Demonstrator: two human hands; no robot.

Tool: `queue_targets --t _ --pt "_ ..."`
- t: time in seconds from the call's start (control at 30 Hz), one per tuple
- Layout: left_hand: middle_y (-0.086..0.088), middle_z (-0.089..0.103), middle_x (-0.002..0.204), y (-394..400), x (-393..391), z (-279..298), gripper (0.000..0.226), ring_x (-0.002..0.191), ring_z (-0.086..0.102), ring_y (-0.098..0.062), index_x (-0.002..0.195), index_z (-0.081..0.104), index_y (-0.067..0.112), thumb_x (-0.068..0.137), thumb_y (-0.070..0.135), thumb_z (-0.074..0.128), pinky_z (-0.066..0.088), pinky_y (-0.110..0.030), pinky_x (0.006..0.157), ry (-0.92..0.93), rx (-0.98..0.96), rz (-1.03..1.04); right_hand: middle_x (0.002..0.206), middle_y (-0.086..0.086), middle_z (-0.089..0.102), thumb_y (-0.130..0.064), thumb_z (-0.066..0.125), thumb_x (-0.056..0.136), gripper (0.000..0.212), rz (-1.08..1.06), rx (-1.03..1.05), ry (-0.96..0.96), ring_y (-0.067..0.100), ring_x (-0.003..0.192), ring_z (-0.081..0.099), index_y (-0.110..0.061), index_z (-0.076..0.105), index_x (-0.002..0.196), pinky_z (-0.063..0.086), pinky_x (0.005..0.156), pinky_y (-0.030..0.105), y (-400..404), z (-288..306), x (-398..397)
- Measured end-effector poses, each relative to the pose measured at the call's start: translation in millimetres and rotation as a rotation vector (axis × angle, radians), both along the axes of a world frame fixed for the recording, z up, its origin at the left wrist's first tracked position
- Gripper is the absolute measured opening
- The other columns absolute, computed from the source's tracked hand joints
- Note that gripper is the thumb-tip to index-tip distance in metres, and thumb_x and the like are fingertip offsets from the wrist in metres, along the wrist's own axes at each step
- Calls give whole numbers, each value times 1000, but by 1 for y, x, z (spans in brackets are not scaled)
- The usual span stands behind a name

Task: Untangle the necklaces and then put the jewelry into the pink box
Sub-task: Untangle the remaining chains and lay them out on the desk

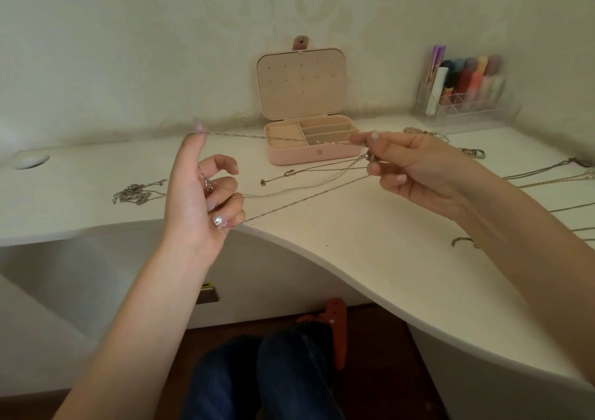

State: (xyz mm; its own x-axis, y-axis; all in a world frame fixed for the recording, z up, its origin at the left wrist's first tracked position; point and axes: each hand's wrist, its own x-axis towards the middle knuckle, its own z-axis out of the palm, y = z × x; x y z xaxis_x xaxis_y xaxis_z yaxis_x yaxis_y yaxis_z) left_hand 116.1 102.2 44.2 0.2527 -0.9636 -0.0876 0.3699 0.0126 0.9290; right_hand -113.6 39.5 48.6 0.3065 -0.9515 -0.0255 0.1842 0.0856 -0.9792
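Silver chains (289, 205) stretch taut between the two raised hands above the white desk (370, 258). One strand loops over the tip of the left hand (199, 191)'s upright index finger and runs across to the right hand (409, 168), passing in front of the pink box (312, 157); lower strands run from the left hand's curled middle, ring and little fingers, which hold them against the palm, up to the right hand. The right hand pinches the gathered chains and a small knot or pendant between thumb and forefinger, its other fingers curled beneath. Both hands hover above the desk, well apart, with the box just behind the gap between them. The box sits open near the wall, its lid (301, 85) standing upright with rows of small holes, its tan compartments showing; whether a few small pieces lie in the front compartment is hard to tell. A short loose chain (280, 176) lies on the desk just in front of the box, beneath the stretched strands. Left of the left hand, a heap of silver chain (135, 192) rests on the desk. Right of the right arm, more chains (547, 175) and a ring-like piece (475, 153) lie scattered, partly hidden by the forearm. A clear organiser (463, 97) with coloured cosmetics stands in the far right corner.
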Motion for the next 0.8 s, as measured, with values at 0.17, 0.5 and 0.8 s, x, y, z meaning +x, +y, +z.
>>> queue_targets --t 0.17,0.5,0.8 --pt "6 19 40 -8 -10 -11 45 32 17 -11 63 45 16 90 52 49 19 -17 38 2 -24 73 79 -5 67 -18 58 90 18 -222 -46 -113 5 56 60 -7 68 100 27 39 10 0 -2 0" --pt "5 30 42 -19 -3 -27 24 41 29 -12 79 52 14 99 23 43 41 -22 48 -24 -375 -64 77 -8 66 -21 53 92 19 -217 -128 -318 3 54 50 -9 69 93 32 44 11 -6 13 -13" --pt "6 53 49 -40 25 -18 64 50 42 -6 55 54 6 95 47 24 44 -42 71 -771 -513 -58 76 -12 70 -28 64 78 14 -47 -635 242 2 77 62 -31 77 78 47 76 16 4 37 -39"
